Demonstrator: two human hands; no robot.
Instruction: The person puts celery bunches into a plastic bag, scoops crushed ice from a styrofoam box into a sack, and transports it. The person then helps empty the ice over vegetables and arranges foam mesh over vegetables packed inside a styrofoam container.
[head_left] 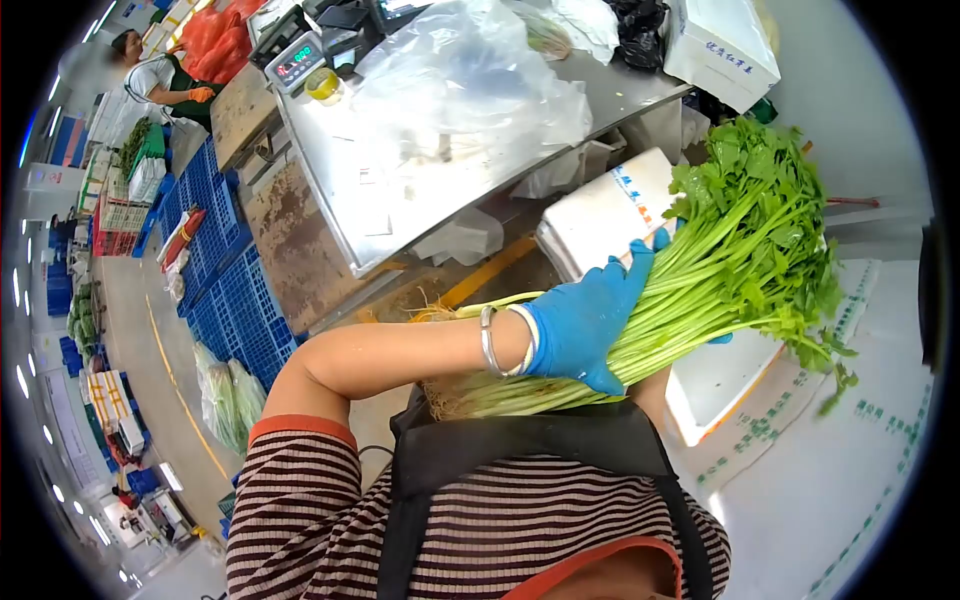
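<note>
Your left hand (585, 320), its grip clasping the celery (725, 265) across your front; your right hand (722, 339), mostly hidden under the celery, its grip impossible to tell. Beyond: a box (610, 215), then the tabletop (350, 225), bearing plastic (465, 90) and scale (296, 63).

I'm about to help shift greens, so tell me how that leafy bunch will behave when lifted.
The leafy bunch may sag at its leaf end, where thin tips droop. Its long stalks could slip apart, as no tie shows.
</note>
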